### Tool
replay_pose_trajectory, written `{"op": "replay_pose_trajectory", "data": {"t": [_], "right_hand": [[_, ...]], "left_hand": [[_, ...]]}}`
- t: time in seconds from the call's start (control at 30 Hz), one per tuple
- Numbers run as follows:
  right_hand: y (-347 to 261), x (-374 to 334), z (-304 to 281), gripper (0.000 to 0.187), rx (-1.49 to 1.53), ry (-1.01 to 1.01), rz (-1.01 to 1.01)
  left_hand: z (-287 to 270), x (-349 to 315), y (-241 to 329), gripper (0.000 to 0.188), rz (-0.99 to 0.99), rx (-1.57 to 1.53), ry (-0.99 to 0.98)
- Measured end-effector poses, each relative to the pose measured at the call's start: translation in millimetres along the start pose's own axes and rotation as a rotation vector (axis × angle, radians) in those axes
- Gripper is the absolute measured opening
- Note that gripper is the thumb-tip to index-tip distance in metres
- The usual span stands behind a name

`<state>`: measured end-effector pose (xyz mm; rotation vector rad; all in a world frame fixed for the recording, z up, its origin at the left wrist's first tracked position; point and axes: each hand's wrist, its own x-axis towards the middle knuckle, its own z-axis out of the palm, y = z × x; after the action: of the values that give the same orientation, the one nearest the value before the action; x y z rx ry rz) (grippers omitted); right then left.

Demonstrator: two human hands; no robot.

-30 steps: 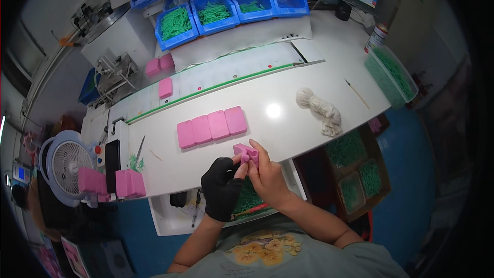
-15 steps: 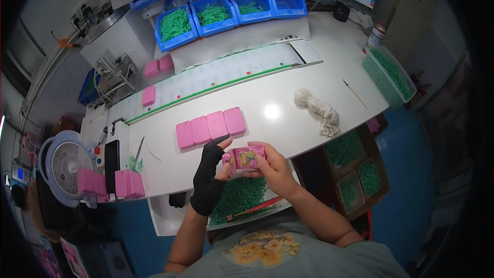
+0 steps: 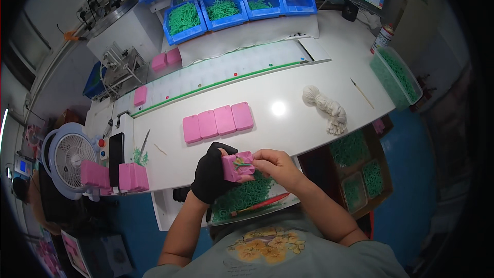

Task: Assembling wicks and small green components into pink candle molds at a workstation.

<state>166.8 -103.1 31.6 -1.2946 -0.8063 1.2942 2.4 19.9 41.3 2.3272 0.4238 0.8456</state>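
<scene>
- Left hand (image 3: 208,176): black glove, bare fingertips, fingers closed round the held pink block (image 3: 231,170), gripping from its left side.
- That block is up off the table (image 3: 288,128), above the open drawer (image 3: 164,215), hollow face showing.
- Green-and-yellow piece (image 3: 240,163) sits in the hollow. I'd call this one part-way: contents exposed, not out.
- Right hand (image 3: 280,169): bare, thumb and forefinger drawn together at the block's right edge. Too small to tell whether they pinch the piece, the block wall or nothing.
- Four pink blocks (image 3: 224,119) lie flat in a row on the table, no green showing; they look unopened to me.
- One lone pink block (image 3: 140,96) on the white track (image 3: 226,74), two more pink blocks (image 3: 173,56) at its far side.
- Stacked pink blocks (image 3: 133,177) by the fan (image 3: 69,152): can't tell if done or waiting.
- Loose green pieces (image 3: 236,199) pile in the drawer. Tweezers (image 3: 146,140) on the table, in neither hand.
</scene>
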Motion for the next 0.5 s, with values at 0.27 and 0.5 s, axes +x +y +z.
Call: {"op": "replay_pose_trajectory", "data": {"t": [0.27,0.5], "right_hand": [[5.5,-0.1,3.5,0.017,-0.014,0.029,-0.021],[10.7,1.7,-1.8,0.015,-0.139,-0.026,0.009]], "left_hand": [[3.5,-4.8,-5.1,0.065,-0.006,-0.015,-0.028],[2.7,-8.4,-4.8,0.056,0.101,-0.035,-0.057]]}}
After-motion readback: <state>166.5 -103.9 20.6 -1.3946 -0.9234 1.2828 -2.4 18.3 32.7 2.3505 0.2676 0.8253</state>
